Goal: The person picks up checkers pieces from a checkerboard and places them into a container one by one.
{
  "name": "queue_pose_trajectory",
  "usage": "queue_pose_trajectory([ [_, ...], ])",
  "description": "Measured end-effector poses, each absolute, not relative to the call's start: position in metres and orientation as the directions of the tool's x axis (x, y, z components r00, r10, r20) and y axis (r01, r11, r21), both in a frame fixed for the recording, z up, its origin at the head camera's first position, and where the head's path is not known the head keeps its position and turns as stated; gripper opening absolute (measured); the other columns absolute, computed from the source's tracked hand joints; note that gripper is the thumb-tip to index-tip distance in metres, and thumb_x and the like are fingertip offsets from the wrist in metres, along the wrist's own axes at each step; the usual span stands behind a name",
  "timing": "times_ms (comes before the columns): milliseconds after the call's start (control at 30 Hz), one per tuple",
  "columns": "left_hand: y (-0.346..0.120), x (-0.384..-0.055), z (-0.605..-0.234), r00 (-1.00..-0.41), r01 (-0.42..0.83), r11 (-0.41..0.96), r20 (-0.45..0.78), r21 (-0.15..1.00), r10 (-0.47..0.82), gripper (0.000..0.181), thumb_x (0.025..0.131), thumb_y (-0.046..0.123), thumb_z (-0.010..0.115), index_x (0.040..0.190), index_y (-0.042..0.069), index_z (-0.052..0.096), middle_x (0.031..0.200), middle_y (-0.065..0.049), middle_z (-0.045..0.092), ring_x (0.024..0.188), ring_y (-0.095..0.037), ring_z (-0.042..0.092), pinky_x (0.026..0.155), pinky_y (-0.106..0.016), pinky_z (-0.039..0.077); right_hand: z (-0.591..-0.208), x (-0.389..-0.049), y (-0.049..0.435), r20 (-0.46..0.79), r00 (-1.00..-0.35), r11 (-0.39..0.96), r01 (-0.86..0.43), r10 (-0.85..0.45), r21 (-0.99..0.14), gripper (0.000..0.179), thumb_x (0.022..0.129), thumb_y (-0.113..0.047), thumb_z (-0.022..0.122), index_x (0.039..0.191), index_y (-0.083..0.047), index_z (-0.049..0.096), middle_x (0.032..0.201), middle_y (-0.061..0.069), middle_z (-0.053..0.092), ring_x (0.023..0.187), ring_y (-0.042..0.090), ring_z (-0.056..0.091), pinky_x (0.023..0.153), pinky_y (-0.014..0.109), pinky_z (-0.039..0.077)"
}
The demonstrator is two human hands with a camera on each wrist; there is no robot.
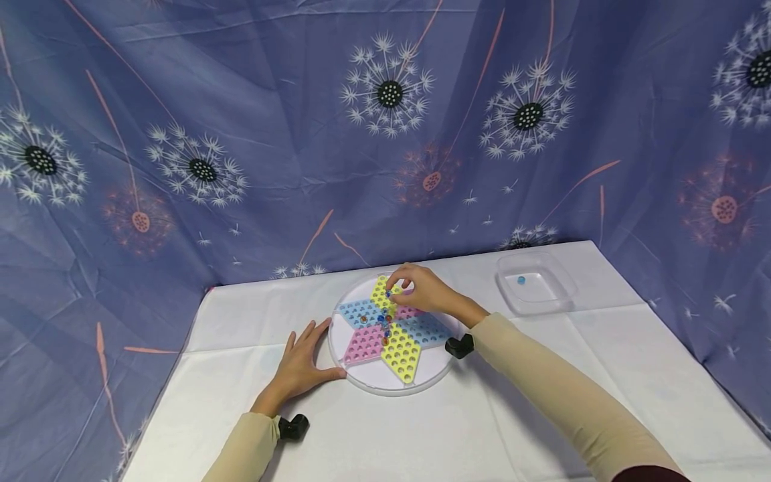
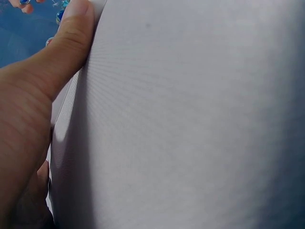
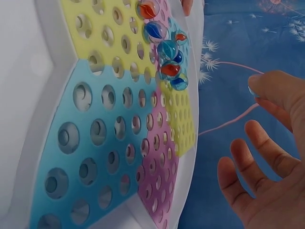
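A round white Chinese checkers board [image 1: 442,375] with a yellow, pink and blue star of holes lies on the table. Several glass marbles with blue and orange swirls [image 3: 167,49] sit around the star's middle. Over the far yellow point, my right hand [image 1: 424,288] pinches a blue marble [image 1: 388,293] between thumb and forefinger; the other fingers are loosely bent in the right wrist view. My left hand [image 1: 299,368] rests at the board's left rim with fingers spread. Its thumb [image 2: 71,40] lies along the rim in the left wrist view.
A clear plastic tub [image 1: 542,308] with one blue marble [image 1: 521,280] inside stands at the back right. White cloth [image 1: 421,435] covers the table. Behind it hangs a blue curtain [image 1: 289,134] with dandelion prints.
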State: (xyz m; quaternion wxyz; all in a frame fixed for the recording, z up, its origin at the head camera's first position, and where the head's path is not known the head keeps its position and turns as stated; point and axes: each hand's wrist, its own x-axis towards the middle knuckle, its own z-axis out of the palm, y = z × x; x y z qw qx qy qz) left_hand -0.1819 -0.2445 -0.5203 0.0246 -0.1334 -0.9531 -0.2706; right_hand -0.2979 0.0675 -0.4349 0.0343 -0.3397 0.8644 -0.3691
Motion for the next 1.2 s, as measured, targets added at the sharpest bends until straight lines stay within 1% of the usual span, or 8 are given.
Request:
queue_pose_trajectory([
  [200, -0.245, -0.182, -0.519, -0.968, 0.249, 0.823, 0.091, 0.511, 0.236, 0.118, 0.062, 0.071, 0.078, 0.156, 0.021, 0.027, 0.157, -0.012, 0.031, 0.147, -0.032, 0.019, 0.118, -0.058, 0.0, -0.436, -0.302, 0.075, 0.204, -0.766, 0.484, -0.563, -0.61, -0.67, 0.014, 0.088, -0.02, 0.074, 0.102, -0.022, 0.072, 0.111, 0.0, 0.06, 0.099, 0.03, 0.059, 0.073, 0.031, 0.054],
  [333, -0.244, -0.182, -0.52, -0.97, 0.239, 0.828, 0.082, 0.508, 0.229, 0.118, 0.061, 0.071, 0.078, 0.155, 0.021, 0.027, 0.157, -0.012, 0.031, 0.148, -0.031, 0.019, 0.119, -0.057, 0.0, -0.439, -0.306, 0.086, 0.228, -0.763, 0.47, -0.572, -0.604, -0.672, 0.014, 0.088, -0.021, 0.074, 0.102, -0.021, 0.072, 0.108, 0.003, 0.061, 0.097, 0.03, 0.058, 0.071, 0.032, 0.054],
  [500, -0.244, -0.182, -0.521, -0.968, 0.249, 0.824, 0.097, 0.509, 0.232, 0.117, 0.062, 0.07, 0.078, 0.155, 0.02, 0.029, 0.157, -0.013, 0.032, 0.147, -0.033, 0.02, 0.118, -0.058, 0.001, -0.437, -0.309, 0.105, 0.235, -0.785, 0.479, -0.554, -0.574, -0.681, 0.014, 0.089, -0.021, 0.072, 0.103, -0.021, 0.072, 0.11, 0.007, 0.061, 0.095, 0.029, 0.057, 0.066, 0.033, 0.052],
  [600, -0.244, -0.182, -0.521, -0.969, 0.245, 0.828, 0.094, 0.505, 0.229, 0.117, 0.061, 0.071, 0.078, 0.155, 0.021, 0.028, 0.157, -0.012, 0.031, 0.147, -0.031, 0.02, 0.119, -0.057, 0.001, -0.435, -0.311, 0.118, 0.224, -0.806, 0.498, -0.53, -0.548, -0.686, 0.015, 0.089, -0.022, 0.072, 0.104, -0.02, 0.072, 0.111, 0.008, 0.06, 0.096, 0.03, 0.056, 0.066, 0.034, 0.052],
  [733, -0.244, -0.184, -0.52, -0.97, 0.239, 0.834, 0.082, 0.498, 0.228, 0.118, 0.061, 0.072, 0.077, 0.155, 0.021, 0.027, 0.157, -0.012, 0.031, 0.147, -0.031, 0.019, 0.119, -0.056, 0.0, -0.433, -0.314, 0.136, 0.227, -0.831, 0.534, -0.511, -0.509, -0.674, 0.015, 0.089, -0.023, 0.073, 0.104, -0.02, 0.071, 0.112, 0.006, 0.059, 0.096, 0.028, 0.056, 0.067, 0.036, 0.053],
  [933, -0.245, -0.184, -0.518, -0.968, 0.245, 0.831, 0.085, 0.5, 0.235, 0.118, 0.061, 0.07, 0.078, 0.156, 0.021, 0.027, 0.157, -0.013, 0.031, 0.147, -0.032, 0.019, 0.119, -0.057, 0.0, -0.433, -0.319, 0.164, 0.247, -0.856, 0.59, -0.497, -0.454, -0.636, 0.018, 0.088, -0.025, 0.074, 0.105, -0.018, 0.072, 0.111, 0.009, 0.061, 0.096, 0.028, 0.058, 0.07, 0.036, 0.054],
  [1133, -0.246, -0.183, -0.518, -0.965, 0.261, 0.827, 0.106, 0.497, 0.24, 0.117, 0.062, 0.07, 0.078, 0.155, 0.02, 0.028, 0.156, -0.013, 0.032, 0.147, -0.033, 0.02, 0.118, -0.058, 0.002, -0.434, -0.323, 0.194, 0.244, -0.889, 0.658, -0.452, -0.388, -0.603, 0.019, 0.089, -0.028, 0.073, 0.106, -0.02, 0.071, 0.113, 0.005, 0.06, 0.096, 0.025, 0.057, 0.071, 0.037, 0.053],
  [1200, -0.246, -0.183, -0.519, -0.965, 0.261, 0.827, 0.105, 0.499, 0.241, 0.118, 0.062, 0.071, 0.078, 0.155, 0.02, 0.028, 0.156, -0.012, 0.033, 0.147, -0.032, 0.02, 0.118, -0.058, 0.002, -0.433, -0.324, 0.203, 0.248, -0.897, 0.673, -0.439, -0.366, -0.595, 0.02, 0.089, -0.028, 0.072, 0.107, -0.018, 0.071, 0.114, 0.006, 0.06, 0.097, 0.026, 0.057, 0.071, 0.039, 0.052],
])
